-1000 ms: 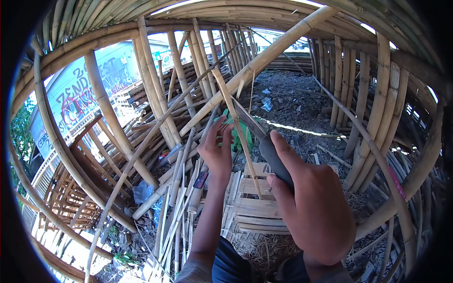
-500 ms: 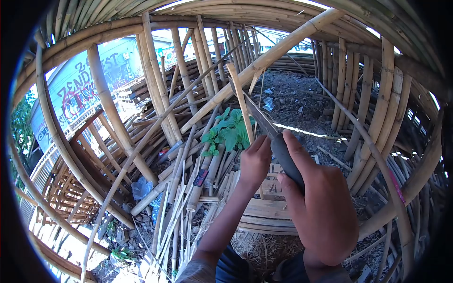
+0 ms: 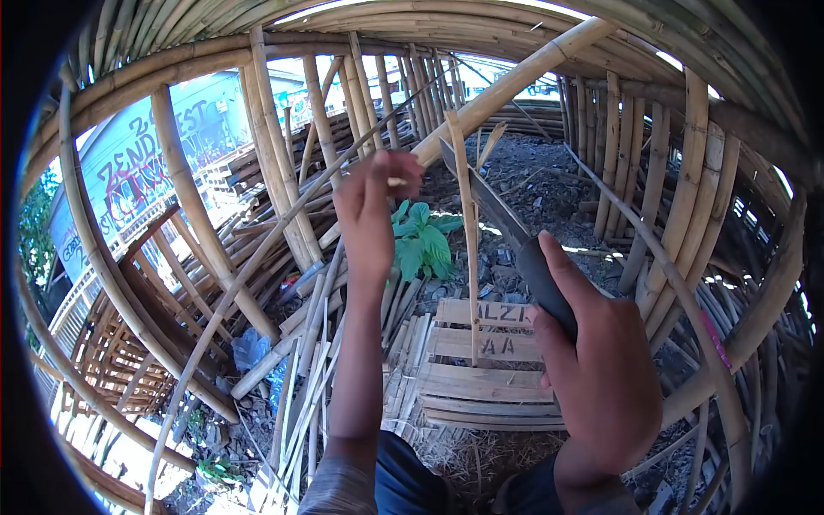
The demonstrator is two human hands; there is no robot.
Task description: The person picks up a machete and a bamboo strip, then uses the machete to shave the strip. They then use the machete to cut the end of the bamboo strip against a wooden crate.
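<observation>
My right hand (image 3: 592, 369) is wrapped around the dark handle of a long knife (image 3: 505, 215), thumb extended along it. The blade slants up to the left, its tip end crossing an upright split bamboo strip (image 3: 472, 266). A splinter curls off to the right near the strip's top. The strip's foot meets a slatted wooden crate (image 3: 455, 343) with dark lettering. My left hand (image 3: 371, 197) is raised left of the strip and apart from it, fingers smeared by motion. A small pale spot shows at these fingers; I cannot tell whether it is a held piece.
A thick bamboo pole (image 3: 515, 86) slants across the view behind the strip. Leafy green plants (image 3: 422, 245) grow beyond the crate. Loose bamboo strips (image 3: 300, 403) litter the ground at left. Bamboo posts (image 3: 695, 189) stand along the right side, near a long slanting pole (image 3: 669, 249).
My left hand has let go of the strip's lower part and moved up and left. The knife and right hand have shifted slightly right and down in view.
</observation>
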